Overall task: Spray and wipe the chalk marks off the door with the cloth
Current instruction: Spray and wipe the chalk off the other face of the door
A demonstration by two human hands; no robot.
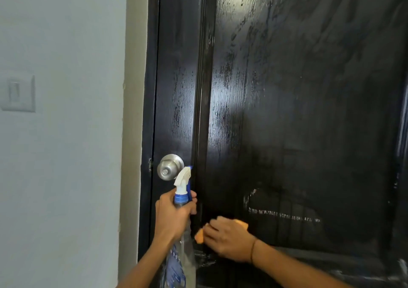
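The remaining chalk marks [284, 213] run in a horizontal line on the black door [309, 111], right of the right hand [227, 239], the nearer one, pressing the orange cloth [199, 235]. The left hand [174, 217] grips the spray bottle [182, 199], below the doorknob [170, 167].

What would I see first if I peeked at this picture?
First, the big shiny black door, wet and streaky, with white chalk marks left low down. Below them to the left, the right hand presses an orange cloth on the door. Beside it the left hand holds a spray bottle, just under the silver doorknob.
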